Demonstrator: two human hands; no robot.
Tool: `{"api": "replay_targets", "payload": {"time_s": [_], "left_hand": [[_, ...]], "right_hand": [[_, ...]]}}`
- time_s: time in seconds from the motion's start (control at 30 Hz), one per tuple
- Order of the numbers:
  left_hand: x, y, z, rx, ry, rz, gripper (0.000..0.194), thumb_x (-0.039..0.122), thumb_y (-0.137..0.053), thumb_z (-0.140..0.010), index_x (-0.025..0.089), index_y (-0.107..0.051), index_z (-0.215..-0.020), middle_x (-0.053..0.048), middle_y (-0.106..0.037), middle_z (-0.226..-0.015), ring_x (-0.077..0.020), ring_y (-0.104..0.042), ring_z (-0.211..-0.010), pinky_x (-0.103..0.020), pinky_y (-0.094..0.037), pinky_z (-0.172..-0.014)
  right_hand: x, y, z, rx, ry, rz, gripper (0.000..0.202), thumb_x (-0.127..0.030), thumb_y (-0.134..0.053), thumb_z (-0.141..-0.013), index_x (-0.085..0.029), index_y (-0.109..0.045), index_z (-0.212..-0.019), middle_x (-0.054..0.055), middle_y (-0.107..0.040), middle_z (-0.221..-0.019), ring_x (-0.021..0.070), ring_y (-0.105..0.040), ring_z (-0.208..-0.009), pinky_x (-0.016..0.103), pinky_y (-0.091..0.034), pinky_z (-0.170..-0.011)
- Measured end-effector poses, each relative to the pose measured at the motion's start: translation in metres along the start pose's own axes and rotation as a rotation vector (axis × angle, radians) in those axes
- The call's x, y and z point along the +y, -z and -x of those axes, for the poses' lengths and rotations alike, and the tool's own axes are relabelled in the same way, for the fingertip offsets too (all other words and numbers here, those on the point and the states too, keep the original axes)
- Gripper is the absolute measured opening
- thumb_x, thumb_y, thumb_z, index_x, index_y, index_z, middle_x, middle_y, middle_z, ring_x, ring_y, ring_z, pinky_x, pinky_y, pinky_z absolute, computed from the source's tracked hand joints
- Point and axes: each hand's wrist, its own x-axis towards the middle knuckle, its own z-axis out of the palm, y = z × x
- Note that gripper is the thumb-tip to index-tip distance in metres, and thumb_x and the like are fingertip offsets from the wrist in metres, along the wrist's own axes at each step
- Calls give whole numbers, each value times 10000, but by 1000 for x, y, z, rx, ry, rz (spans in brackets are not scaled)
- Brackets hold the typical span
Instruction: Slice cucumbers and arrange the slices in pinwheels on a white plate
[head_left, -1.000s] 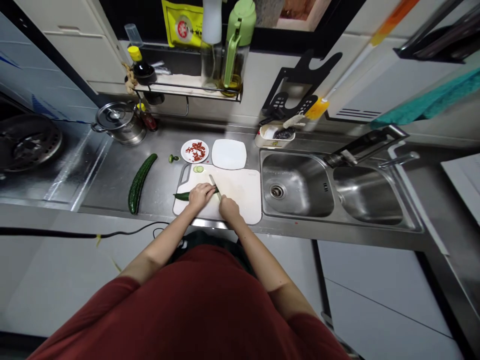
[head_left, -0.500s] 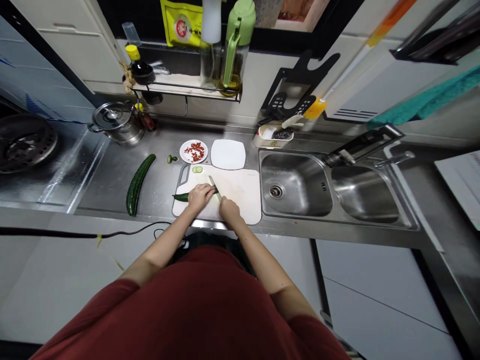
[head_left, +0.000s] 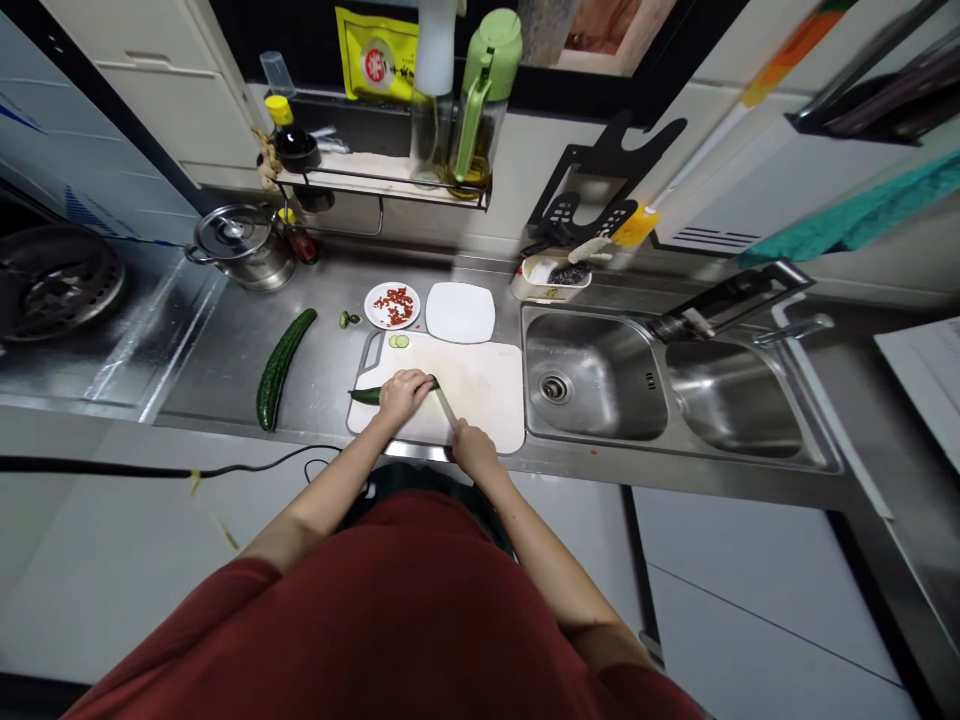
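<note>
On the white cutting board (head_left: 495, 400) lies a dark green cucumber (head_left: 365, 396), its left part showing. My left hand (head_left: 403, 396) is closed over its right part. My right hand (head_left: 474, 449) grips a knife (head_left: 447, 408) by the handle, and the blade points up and left, its tip near the cucumber's cut end beside my left fingers. Two pale cucumber slices (head_left: 399, 341) rest at the board's upper left. A second, whole cucumber (head_left: 285, 370) is on the steel counter to the left, with small green end pieces (head_left: 349, 319) nearer the board.
Behind the board are a plate of chopped red pieces (head_left: 393, 305) and a white square plate (head_left: 460, 311). A double sink (head_left: 600, 375) is on the right. A lidded pot (head_left: 244, 247) stands at the back left, below a shelf (head_left: 375, 175) of bottles.
My right hand and the knife have moved slightly right and down, drawing the blade tip back toward the cucumber's end. The whole view has shifted a little.
</note>
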Motion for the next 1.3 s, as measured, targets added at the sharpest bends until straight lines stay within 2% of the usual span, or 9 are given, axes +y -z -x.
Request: {"api": "replay_targets", "payload": {"time_s": [0.33,0.67,0.93,1.3], "left_hand": [[0,1,0,-1,-9,-3,275,394,-478,-938,271,-709,-1024,-34,-695,-1046,-189,-595,-973,-315,-467,-805],[0,1,0,11,-15,-12,276,406,-479,-937,284,-711,-1024,-30,-693,-1043,-187,-593,-975,-313,-472,-792],[0,1,0,6,-8,-5,263,390,-492,-933,275,-712,-1019,-31,-695,-1040,-186,-594,-976,-311,-469,-800],[2,4,0,-4,6,14,251,387,-493,-932,282,-710,-1002,-8,-699,-1043,-180,-590,-980,-296,-462,-841]], "right_hand": [[-13,10,-24,3,24,-15,281,-90,-347,-915,-108,-525,-1132,189,-671,-1028,260,-663,-971,344,-483,-786],[-22,16,-49,28,55,-9,283,-115,-332,-934,-113,-521,-1145,170,-674,-1051,239,-658,-993,312,-481,-800],[-19,14,-43,22,42,-23,270,-115,-348,-930,-120,-523,-1134,168,-677,-1038,237,-661,-988,304,-479,-797],[-3,0,-11,8,20,-3,231,-130,-382,-926,-118,-527,-1104,168,-682,-991,249,-672,-939,308,-478,-754]]}}
